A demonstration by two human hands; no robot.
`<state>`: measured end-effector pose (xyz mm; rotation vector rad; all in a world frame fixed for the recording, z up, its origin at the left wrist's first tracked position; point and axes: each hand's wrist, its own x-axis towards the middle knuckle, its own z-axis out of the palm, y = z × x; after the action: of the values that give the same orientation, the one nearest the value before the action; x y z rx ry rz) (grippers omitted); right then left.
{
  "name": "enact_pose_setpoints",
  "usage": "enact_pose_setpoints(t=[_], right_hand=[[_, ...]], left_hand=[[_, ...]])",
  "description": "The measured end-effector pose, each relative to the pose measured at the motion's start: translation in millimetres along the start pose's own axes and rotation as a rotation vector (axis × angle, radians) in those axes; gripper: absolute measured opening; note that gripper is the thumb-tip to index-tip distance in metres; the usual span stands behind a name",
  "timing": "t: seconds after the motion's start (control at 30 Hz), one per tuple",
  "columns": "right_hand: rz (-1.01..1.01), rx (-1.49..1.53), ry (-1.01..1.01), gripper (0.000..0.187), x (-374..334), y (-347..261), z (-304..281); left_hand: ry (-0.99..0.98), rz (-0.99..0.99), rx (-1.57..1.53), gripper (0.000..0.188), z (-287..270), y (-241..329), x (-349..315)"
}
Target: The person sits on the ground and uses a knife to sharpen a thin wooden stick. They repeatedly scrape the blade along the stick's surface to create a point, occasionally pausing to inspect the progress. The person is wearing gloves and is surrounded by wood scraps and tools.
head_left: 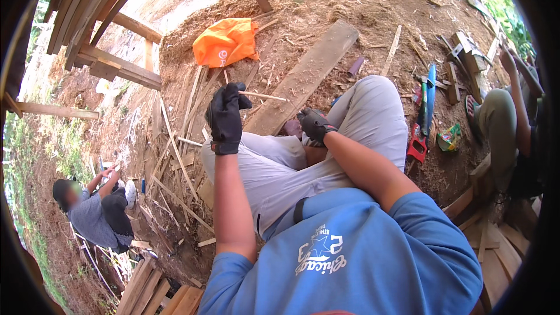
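My left hand (226,118), in a black glove, is raised over my left knee with its fingers closed round a thin wooden stick (265,95). The stick's pale end points right, toward my other hand. My right hand (315,125), in a dark glove with a bare forearm behind it, rests low between my legs. Its fingers are curled in; what they hold, if anything, is too small and dark to make out. A gap separates the stick's tip from the right glove. Beneath both hands a wide wooden plank (312,67) lies on the ground, partly hidden by my legs.
An orange bag (226,42) lies beyond my left hand. Right of my knee are a handsaw with a red and green handle (417,146) and a green packet (449,138). Wood strips (175,151) litter the left side. One person (96,210) sits at left, another (501,122) at right.
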<state>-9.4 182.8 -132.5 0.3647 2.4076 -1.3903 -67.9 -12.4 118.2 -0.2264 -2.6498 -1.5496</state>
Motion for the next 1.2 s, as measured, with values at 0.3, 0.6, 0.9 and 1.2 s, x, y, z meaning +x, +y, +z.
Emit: enact_pose_setpoints(t=[0.3, 0.6, 0.9, 1.2], right_hand=[[-0.029, -0.024, 0.12, 0.036, -13, -20, -18], [-0.487, 0.094, 0.209, 0.043, -78, -140, -76], [-0.33, 0.021, 0.171, 0.042, -72, -101, -58], [-0.289, -0.049, 0.199, 0.042, -71, -104, -45]], left_hand=[[-0.049, 0.191, 0.438, 0.048, 5, 16, 19], [-0.065, 0.483, 0.826, 0.049, 8, 26, 36], [-0.182, 0.306, 0.748, 0.055, 4, 22, 23], [-0.13, 0.305, 0.823, 0.053, 9, 19, 19]])
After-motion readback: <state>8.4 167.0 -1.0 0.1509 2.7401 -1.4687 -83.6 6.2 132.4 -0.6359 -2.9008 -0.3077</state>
